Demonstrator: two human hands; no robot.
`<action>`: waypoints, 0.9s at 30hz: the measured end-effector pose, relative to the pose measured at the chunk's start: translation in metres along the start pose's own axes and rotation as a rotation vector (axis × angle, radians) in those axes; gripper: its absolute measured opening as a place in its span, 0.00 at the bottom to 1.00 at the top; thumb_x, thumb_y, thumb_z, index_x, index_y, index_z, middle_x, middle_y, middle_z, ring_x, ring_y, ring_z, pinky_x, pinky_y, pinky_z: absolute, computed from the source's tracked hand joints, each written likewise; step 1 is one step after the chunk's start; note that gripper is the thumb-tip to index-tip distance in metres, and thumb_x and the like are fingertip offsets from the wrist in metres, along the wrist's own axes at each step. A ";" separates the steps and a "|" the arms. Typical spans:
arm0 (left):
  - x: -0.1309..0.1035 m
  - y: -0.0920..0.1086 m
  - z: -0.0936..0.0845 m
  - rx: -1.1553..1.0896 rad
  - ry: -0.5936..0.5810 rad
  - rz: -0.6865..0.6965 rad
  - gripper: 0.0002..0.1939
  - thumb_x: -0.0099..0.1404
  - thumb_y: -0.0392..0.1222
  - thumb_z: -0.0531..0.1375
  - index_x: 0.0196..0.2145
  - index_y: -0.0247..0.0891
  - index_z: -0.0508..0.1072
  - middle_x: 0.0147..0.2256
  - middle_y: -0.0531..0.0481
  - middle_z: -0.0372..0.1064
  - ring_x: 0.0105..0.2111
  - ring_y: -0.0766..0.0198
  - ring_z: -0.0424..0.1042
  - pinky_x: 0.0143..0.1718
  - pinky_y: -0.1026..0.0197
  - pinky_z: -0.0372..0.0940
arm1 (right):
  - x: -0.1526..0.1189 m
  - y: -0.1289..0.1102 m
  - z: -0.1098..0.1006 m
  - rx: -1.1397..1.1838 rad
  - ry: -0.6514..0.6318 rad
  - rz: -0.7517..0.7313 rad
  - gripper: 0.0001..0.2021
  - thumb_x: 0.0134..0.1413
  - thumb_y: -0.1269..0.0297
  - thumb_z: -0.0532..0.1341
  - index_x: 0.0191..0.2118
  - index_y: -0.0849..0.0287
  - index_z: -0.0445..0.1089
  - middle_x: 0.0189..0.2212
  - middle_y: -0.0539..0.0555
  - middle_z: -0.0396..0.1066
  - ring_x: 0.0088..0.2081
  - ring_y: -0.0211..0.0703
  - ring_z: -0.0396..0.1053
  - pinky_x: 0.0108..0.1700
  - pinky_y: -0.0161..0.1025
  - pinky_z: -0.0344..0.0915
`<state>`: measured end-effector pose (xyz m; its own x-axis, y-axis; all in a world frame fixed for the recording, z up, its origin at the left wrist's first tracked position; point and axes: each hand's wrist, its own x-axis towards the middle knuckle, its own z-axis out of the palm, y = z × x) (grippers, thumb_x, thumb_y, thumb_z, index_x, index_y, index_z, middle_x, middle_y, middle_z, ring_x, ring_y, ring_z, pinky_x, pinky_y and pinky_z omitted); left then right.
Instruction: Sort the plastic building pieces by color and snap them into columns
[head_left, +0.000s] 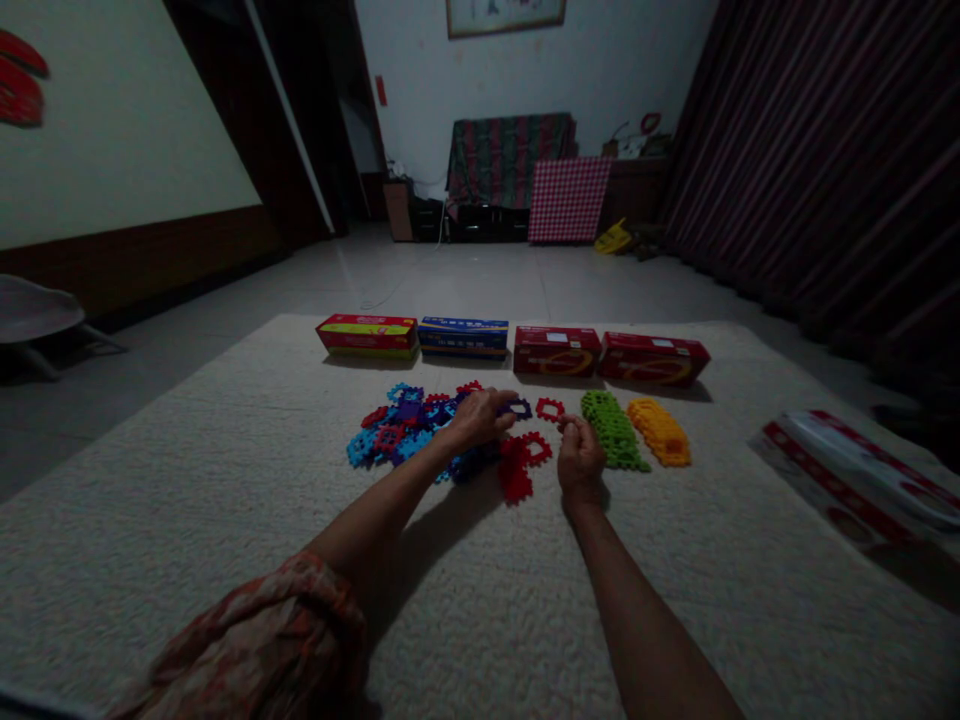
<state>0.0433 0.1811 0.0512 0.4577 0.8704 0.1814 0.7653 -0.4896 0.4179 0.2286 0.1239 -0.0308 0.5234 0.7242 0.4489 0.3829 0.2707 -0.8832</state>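
Note:
My left hand [484,415] reaches over a heap of blue, purple and red toothed plastic pieces [409,412], its fingers stretched out to the right. Just by its fingertips is a purple toothed ring piece [521,408]. My right hand [581,455] is closed, thumb and forefinger pinched at the edge of a red toothed ring piece [550,409]. Between my hands, nearer to me, lie several red toothed pieces [516,475]. Beside the right hand runs a row of green toothed pieces [613,430], with a row of orange ones [660,432] farther right.
Behind the pieces stand a red and yellow box [367,337], a blue box [463,339] and two dark red boxes [556,352]. A clear-topped red and white package [862,475] lies at the right on the pale mat [225,560]. A curtain hangs on the right.

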 end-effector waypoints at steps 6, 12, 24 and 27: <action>0.048 -0.052 -0.022 0.147 0.096 -0.377 0.17 0.62 0.38 0.61 0.48 0.41 0.81 0.43 0.43 0.80 0.50 0.54 0.75 0.49 0.61 0.67 | -0.001 0.005 0.004 0.003 -0.036 -0.008 0.17 0.60 0.56 0.52 0.41 0.59 0.75 0.39 0.59 0.78 0.41 0.48 0.73 0.48 0.46 0.69; 0.073 -0.079 -0.011 0.178 -0.068 -0.491 0.10 0.53 0.42 0.67 0.33 0.36 0.82 0.31 0.39 0.79 0.39 0.54 0.78 0.35 0.65 0.67 | -0.001 0.008 0.005 -0.004 -0.066 -0.001 0.18 0.60 0.56 0.52 0.42 0.58 0.76 0.40 0.59 0.78 0.40 0.48 0.73 0.46 0.45 0.70; 0.068 -0.076 -0.022 -0.019 0.106 -0.511 0.13 0.59 0.44 0.64 0.39 0.36 0.82 0.35 0.43 0.80 0.35 0.59 0.77 0.32 0.64 0.65 | -0.001 0.008 0.006 0.042 -0.093 0.064 0.19 0.60 0.54 0.52 0.43 0.60 0.75 0.42 0.61 0.77 0.42 0.49 0.73 0.47 0.47 0.69; 0.047 -0.057 -0.024 -0.179 0.152 -0.419 0.13 0.60 0.45 0.64 0.38 0.35 0.82 0.33 0.45 0.79 0.34 0.61 0.76 0.33 0.65 0.65 | -0.001 0.009 0.005 0.051 -0.082 0.083 0.19 0.59 0.53 0.51 0.42 0.59 0.75 0.43 0.60 0.77 0.41 0.49 0.73 0.46 0.46 0.69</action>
<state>0.0108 0.2513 0.0578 0.0452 0.9951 0.0874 0.7737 -0.0902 0.6271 0.2275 0.1290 -0.0396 0.4869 0.7943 0.3634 0.3002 0.2385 -0.9236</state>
